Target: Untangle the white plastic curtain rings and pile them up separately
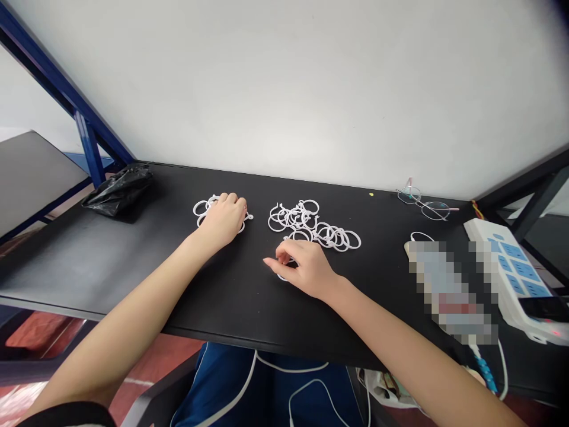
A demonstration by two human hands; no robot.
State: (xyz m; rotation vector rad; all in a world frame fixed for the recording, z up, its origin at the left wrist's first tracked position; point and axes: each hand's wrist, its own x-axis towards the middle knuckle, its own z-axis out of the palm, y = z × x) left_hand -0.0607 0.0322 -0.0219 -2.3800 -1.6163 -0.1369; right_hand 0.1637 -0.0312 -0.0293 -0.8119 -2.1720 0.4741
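Observation:
White plastic rings with small clip tabs, which look like curtain rings, lie on the black table in two groups. Over the left group of rings (201, 207) is my left hand (224, 216), back upward and fingers curled down; its fingertips are hidden. A larger, overlapping pile of rings (326, 234) spreads across the middle. At this pile's near edge is my right hand (306, 267), fingers bent and thumb stretched out apart from them. Part of one ring (281, 277) shows beneath that thumb; whether the hand touches it is hidden.
A crumpled black plastic bag (120, 191) lies at the table's far left. To the right are eyeglasses (435, 209), a blurred phone-like device (448, 290) with a cable, and a white power strip (511, 267). A pale wall (311, 89) rises behind the table (231, 302).

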